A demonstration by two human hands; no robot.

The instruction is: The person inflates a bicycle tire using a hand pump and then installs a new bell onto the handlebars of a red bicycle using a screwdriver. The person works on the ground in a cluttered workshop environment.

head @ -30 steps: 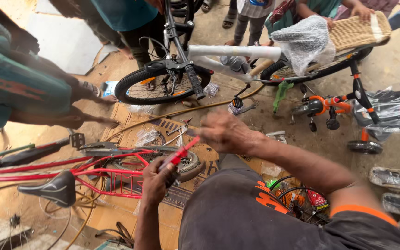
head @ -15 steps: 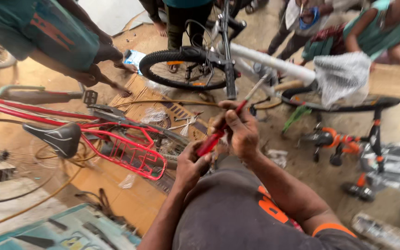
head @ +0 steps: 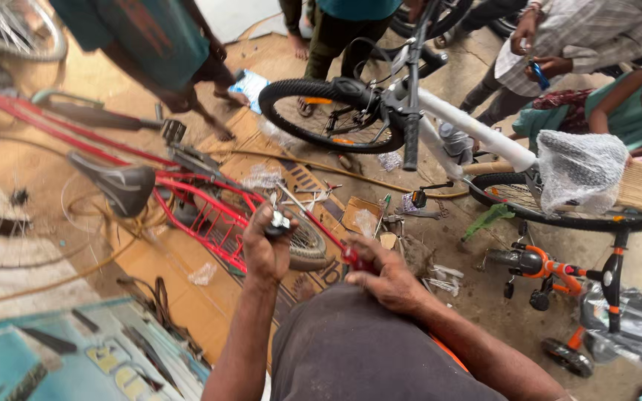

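Left hand (head: 265, 249) clamps a small metal part (head: 279, 220); right hand (head: 388, 278) grips a red tool (head: 339, 249). Blue packet (head: 249, 85) at eleven o'clock, bubble-wrapped seat (head: 581, 171) at two, red bike (head: 187, 200) alongside.

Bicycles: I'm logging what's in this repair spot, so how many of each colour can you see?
Red bicycle, lying flat by the left hand: 1
White bicycle, upright: 1
Orange child's bicycle, beyond the right hand: 1
Total: 3
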